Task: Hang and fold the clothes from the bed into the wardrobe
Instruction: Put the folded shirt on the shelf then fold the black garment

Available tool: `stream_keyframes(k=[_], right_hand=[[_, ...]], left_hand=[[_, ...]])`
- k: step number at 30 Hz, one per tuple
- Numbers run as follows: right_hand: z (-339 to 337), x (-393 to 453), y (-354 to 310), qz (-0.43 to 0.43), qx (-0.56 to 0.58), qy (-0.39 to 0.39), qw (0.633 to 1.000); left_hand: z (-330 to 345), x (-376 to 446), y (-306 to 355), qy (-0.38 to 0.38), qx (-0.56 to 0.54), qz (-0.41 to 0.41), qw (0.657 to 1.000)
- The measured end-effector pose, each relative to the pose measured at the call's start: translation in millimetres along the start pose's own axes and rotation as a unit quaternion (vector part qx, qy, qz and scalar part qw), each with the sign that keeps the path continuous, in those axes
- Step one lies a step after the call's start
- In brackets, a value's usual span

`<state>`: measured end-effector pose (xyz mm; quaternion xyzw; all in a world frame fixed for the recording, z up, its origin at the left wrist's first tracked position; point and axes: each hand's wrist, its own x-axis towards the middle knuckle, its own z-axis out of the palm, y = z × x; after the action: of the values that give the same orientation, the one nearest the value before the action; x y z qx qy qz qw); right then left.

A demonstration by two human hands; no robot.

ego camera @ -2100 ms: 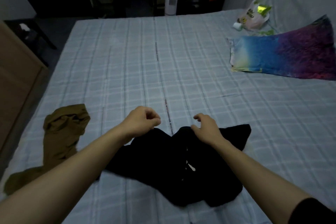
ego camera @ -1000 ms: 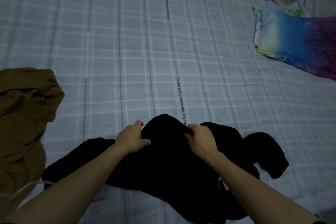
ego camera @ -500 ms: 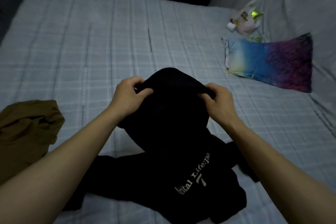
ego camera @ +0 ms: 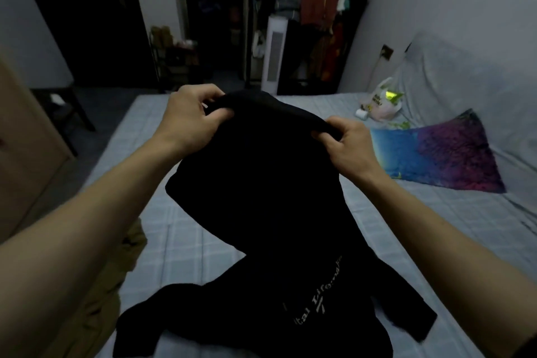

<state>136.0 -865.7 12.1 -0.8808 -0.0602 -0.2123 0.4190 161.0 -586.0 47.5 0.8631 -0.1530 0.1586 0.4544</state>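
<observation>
A black shirt [ego camera: 261,197] with pale lettering hangs in front of me, its lower part still lying on the bed [ego camera: 180,241]. My left hand [ego camera: 189,119] grips its top edge on the left, fingers curled over the cloth. My right hand [ego camera: 345,145] pinches the same edge on the right. A brown garment [ego camera: 96,299] lies on the bed at the lower left, partly hidden by my left forearm. An open rack of hanging clothes [ego camera: 319,23] stands beyond the bed's far end.
A multicoloured pillow [ego camera: 441,154] and a plastic bag [ego camera: 380,102] lie at the bed's right side by the wall. A white tower appliance [ego camera: 273,55] stands by the rack. A wooden cabinet [ego camera: 20,148] and dark stool [ego camera: 64,107] are on the left.
Both hands took hold of the black shirt on the bed and lifted its top edge up toward me. The view has tilted up, showing the room beyond the bed.
</observation>
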Motion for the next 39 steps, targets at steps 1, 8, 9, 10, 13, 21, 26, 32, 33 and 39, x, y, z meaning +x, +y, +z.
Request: stream_keyframes(k=[1, 8, 9, 10, 13, 21, 26, 32, 33, 39], right_hand=[[-10.0, 1.5, -9.5, -0.015, 0.014, 0.009, 1.0], [-67.0, -1.5, -62.9, -0.098, 0.09, 0.031, 0.991], [-72.1, -3.1, -66.8, -0.1, 0.093, 0.023, 0.99], [-76.9, -5.3, -70.9, -0.1, 0.097, 0.018, 0.99], [-87.7, -12.5, -83.0, -0.108, 0.111, 0.021, 0.988], [-110.8, -27.0, -130.0, -0.169, 0.224, 0.028, 0.959], [-120.1, -41.7, -159.2, -0.179, 0.243, 0.016, 0.953], [-123.9, -71.2, -178.5, -0.196, 0.267, 0.008, 0.944], [-124.3, -75.9, -180.9, -0.21, 0.26, 0.002, 0.942], [-138.0, -94.4, -168.0, -0.199, 0.224, 0.026, 0.954]], left_hand=[[-9.1, -3.5, 15.1, 0.003, -0.006, 0.003, 1.0], [-40.5, -53.7, 85.9, 0.015, -0.059, -0.019, 0.998], [-43.0, -60.7, 95.2, 0.019, -0.061, -0.02, 0.998], [-46.0, -67.4, 105.4, 0.026, -0.064, -0.017, 0.997], [-57.0, -86.2, 137.7, 0.036, -0.087, 0.018, 0.995], [-98.4, -128.9, 129.1, -0.204, -0.236, -0.023, 0.95], [-62.4, -143.6, 64.9, -0.19, -0.043, -0.143, 0.97], [7.5, -189.0, 40.9, -0.246, 0.006, -0.08, 0.966], [13.4, -193.2, 40.3, -0.243, -0.016, -0.094, 0.965], [5.5, -192.8, 34.2, -0.199, -0.009, -0.081, 0.977]])
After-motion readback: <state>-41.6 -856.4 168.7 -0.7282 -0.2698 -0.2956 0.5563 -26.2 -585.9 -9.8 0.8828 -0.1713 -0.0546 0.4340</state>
